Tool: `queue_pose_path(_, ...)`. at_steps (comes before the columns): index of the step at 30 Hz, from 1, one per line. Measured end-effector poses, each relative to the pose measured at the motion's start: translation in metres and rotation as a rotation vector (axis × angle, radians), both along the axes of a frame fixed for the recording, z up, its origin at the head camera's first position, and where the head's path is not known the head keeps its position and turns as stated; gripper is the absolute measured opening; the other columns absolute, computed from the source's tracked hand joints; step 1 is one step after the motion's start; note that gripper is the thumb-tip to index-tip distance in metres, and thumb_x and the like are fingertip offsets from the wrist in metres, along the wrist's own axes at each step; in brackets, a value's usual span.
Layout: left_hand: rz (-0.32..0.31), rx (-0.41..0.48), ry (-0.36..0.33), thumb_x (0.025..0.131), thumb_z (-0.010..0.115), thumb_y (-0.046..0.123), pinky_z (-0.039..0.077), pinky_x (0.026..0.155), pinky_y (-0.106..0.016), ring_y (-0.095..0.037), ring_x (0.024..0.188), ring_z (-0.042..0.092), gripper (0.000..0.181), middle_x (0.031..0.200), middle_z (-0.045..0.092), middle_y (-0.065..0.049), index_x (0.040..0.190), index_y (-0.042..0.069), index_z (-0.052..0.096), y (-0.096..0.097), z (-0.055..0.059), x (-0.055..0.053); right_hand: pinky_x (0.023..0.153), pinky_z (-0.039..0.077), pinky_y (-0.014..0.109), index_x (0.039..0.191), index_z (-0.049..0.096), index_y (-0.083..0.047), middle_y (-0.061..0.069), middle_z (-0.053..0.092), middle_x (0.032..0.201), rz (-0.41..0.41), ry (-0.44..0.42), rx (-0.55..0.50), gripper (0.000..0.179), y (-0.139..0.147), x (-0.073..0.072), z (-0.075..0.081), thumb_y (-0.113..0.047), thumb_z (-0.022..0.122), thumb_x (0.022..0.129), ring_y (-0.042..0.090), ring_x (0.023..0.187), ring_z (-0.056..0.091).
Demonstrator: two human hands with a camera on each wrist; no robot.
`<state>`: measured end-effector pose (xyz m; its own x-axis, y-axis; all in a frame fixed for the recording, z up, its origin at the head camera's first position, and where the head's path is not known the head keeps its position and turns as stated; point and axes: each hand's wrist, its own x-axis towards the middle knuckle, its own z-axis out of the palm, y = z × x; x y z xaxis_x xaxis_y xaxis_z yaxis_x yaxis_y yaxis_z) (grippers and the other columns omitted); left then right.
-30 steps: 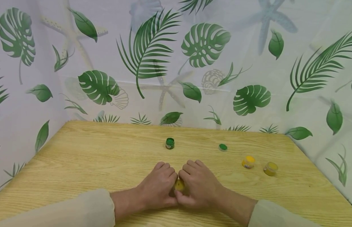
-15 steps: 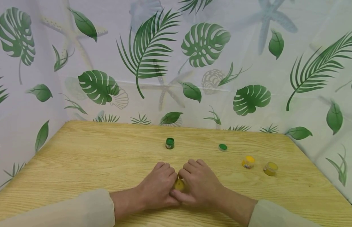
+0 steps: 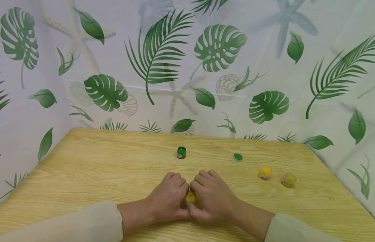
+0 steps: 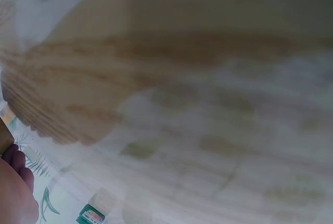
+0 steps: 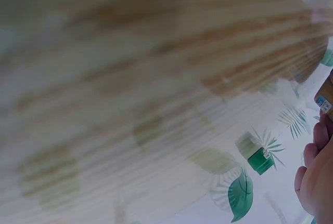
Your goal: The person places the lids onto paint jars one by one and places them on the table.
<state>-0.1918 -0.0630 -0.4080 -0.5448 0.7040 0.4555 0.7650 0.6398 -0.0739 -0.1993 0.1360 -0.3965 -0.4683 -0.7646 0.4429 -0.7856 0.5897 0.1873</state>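
Observation:
Both hands come together low in the middle of the head view, around a small ochre-yellow paint jar [image 3: 191,196]. My left hand [image 3: 167,198] grips its left side with curled fingers, and my right hand [image 3: 213,198] grips its right side, the two thumbs meeting at the near side. Only the jar's round top shows between the hands from above; the rest is hidden by fingers. At the right edge of the right wrist view, the jar [image 5: 323,99] shows a brownish wall with a small label. A sliver of the jar [image 4: 5,138] appears in the left wrist view.
Beyond the hands on the wooden table [image 3: 99,168] stands an open green paint jar [image 3: 181,153]. Its green lid [image 3: 237,157] lies to the right. Farther right are a bright yellow jar or lid [image 3: 265,172] and an ochre one [image 3: 288,180]. A leaf-print sheet [image 3: 175,67] walls the table.
My right thumb slid left over the left thumb by half a second ago and is now back to the right. Both hands keep their grip on the jar in place.

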Motion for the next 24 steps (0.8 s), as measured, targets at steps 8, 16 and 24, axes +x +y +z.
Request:
queue_pose_path(8, 0.001, -0.024, 0.026, 0.079, 0.07, 0.062, 0.041, 0.085, -0.03, -0.01, 0.071, 0.04, 0.047, 0.075, 0.053, 0.008, 0.079, 0.016, 0.061, 0.0002, 0.0, 0.0004, 0.071, 0.036, 0.028, 0.076, 0.057, -0.02, -0.011, 0.05, 0.074, -0.035, -0.028, 0.016, 0.032, 0.0, 0.001, 0.0012, -0.05, 0.064, 0.082, 0.01, 0.074, 0.043)
queue_pose_path(16, -0.006, -0.027, 0.033, 0.077, 0.073, 0.06, 0.041, 0.085, -0.03, -0.009, 0.07, 0.039, 0.045, 0.073, 0.051, 0.009, 0.078, 0.016, 0.06, 0.0006, -0.0017, 0.0005, 0.067, 0.029, 0.026, 0.064, 0.045, -0.023, -0.015, 0.035, 0.062, -0.045, -0.036, 0.02, 0.04, -0.0007, 0.0009, 0.001, -0.052, 0.064, 0.084, 0.007, 0.063, 0.033)
queue_pose_path(24, -0.015, -0.023, 0.027, 0.075, 0.073, 0.054, 0.041, 0.084, -0.03, -0.01, 0.072, 0.045, 0.039, 0.076, 0.057, 0.007, 0.081, 0.016, 0.062, 0.0013, -0.0018, 0.0004, 0.065, 0.03, 0.024, 0.064, 0.05, -0.022, -0.013, 0.04, 0.061, -0.038, -0.021, 0.008, 0.047, -0.0007, 0.0003, -0.0008, -0.06, 0.06, 0.088, 0.006, 0.06, 0.035)
